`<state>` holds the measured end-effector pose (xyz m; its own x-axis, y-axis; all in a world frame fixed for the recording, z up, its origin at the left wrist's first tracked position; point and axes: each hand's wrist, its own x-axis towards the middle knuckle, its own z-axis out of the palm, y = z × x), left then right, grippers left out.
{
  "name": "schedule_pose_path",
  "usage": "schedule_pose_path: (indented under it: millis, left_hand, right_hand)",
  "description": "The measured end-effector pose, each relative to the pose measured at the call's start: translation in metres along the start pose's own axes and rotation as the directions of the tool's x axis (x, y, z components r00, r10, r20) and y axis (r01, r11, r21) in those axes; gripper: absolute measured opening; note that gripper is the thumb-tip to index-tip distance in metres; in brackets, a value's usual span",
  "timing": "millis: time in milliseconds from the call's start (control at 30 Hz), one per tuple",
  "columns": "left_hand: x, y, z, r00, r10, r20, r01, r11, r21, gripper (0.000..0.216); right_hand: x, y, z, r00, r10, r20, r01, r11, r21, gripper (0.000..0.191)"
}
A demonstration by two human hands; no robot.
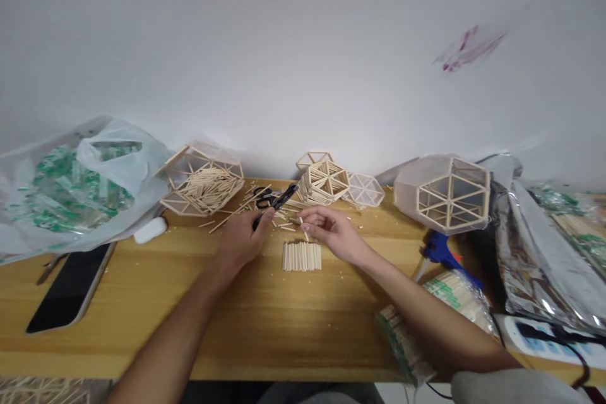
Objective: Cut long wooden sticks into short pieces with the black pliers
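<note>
My left hand [243, 237] is closed round a dark pliers-like tool [283, 197], its tip pointing up and right. My right hand [334, 233] is closed in a pinch, with a short wooden stick [306, 237] at its fingertips. Just below those fingers, a neat row of short sticks [302, 257] lies side by side on the table. Black looped handles, apparently of scissors [263, 198], rest behind my left hand. Loose sticks and cut pieces [286, 226] are scattered between and behind both hands.
A wooden frame [203, 183] full of sticks stands back left, beside a plastic bag [95, 183] and a phone [71, 290]. Stick frames [329, 180] stand behind. To the right are another frame [445, 196], a blue glue gun [445, 252], stick packs [407, 344] and a power strip [534, 338].
</note>
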<state>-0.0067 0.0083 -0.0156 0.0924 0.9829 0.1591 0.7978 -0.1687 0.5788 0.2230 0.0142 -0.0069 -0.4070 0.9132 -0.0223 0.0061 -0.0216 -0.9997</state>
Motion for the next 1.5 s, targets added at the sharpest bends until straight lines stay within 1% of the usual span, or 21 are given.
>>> schedule_pose_path:
  millis: [100, 133, 200, 333, 467, 633, 767, 867, 967, 1100, 1267, 1500]
  left_hand:
    - [0.0, -0.001, 0.002, 1.0, 0.003, -0.01, -0.003, 1.0, -0.006, 0.058]
    - [0.0, -0.001, 0.002, 1.0, 0.008, -0.012, -0.008, 1.0, -0.009, 0.058]
    - [0.0, -0.001, 0.003, 1.0, 0.013, -0.016, -0.013, 1.0, -0.016, 0.058]
    - [0.0, -0.001, 0.002, 1.0, 0.018, -0.016, -0.018, 1.0, -0.024, 0.058]
    - [0.0, 0.0, 0.001, 1.0, 0.008, -0.001, -0.008, 1.0, 0.01, 0.06]
    - [-0.001, 0.003, 0.002, 1.0, 0.017, 0.023, -0.018, 1.0, 0.019, 0.057]
    - [-0.001, 0.003, 0.002, 0.999, 0.016, 0.035, -0.016, 1.0, 0.013, 0.057]
    - [-0.001, 0.001, 0.002, 0.999, 0.005, 0.039, -0.005, 1.0, 0.017, 0.059]
    - [0.0, 0.001, 0.002, 0.999, 0.003, 0.042, -0.003, 1.0, 0.009, 0.06]
    - [0.001, 0.002, 0.002, 0.999, 0.001, 0.042, -0.002, 1.0, 0.026, 0.061]
    - [0.0, 0.003, 0.002, 0.998, -0.017, 0.063, 0.012, 0.997, 0.077, 0.061]
    - [0.0, 0.003, 0.001, 0.998, -0.019, 0.064, 0.014, 0.997, 0.076, 0.061]
  right_hand:
    - [0.001, 0.005, 0.0, 0.998, 0.058, 0.008, -0.058, 0.993, 0.104, 0.039]
    - [0.001, 0.006, 0.0, 0.997, 0.071, 0.011, -0.072, 0.992, 0.105, 0.038]
    - [0.001, 0.008, 0.0, 0.997, 0.075, 0.02, -0.076, 0.996, 0.047, 0.035]
    - [0.001, 0.009, 0.003, 0.999, 0.028, 0.033, -0.025, 0.995, -0.095, 0.032]
    - [0.0, 0.013, 0.007, 0.998, 0.022, 0.061, -0.014, 0.992, -0.123, 0.033]
    - [0.001, 0.015, 0.007, 0.999, -0.018, 0.042, 0.027, 0.977, -0.212, 0.034]
    - [0.002, 0.013, 0.007, 0.993, -0.1, 0.057, 0.112, 0.954, -0.276, 0.033]
    - [0.003, 0.012, 0.009, 0.98, -0.183, 0.084, 0.2, 0.933, -0.299, 0.034]
    - [0.004, 0.013, 0.011, 0.966, -0.235, 0.111, 0.259, 0.908, -0.33, 0.035]
    - [0.004, 0.016, 0.011, 0.962, -0.247, 0.117, 0.273, 0.881, -0.388, 0.033]
    - [0.005, 0.019, 0.01, 0.96, -0.249, 0.128, 0.28, 0.864, -0.418, 0.027]
    - [0.004, 0.019, 0.009, 0.955, -0.267, 0.131, 0.297, 0.827, -0.478, 0.02]
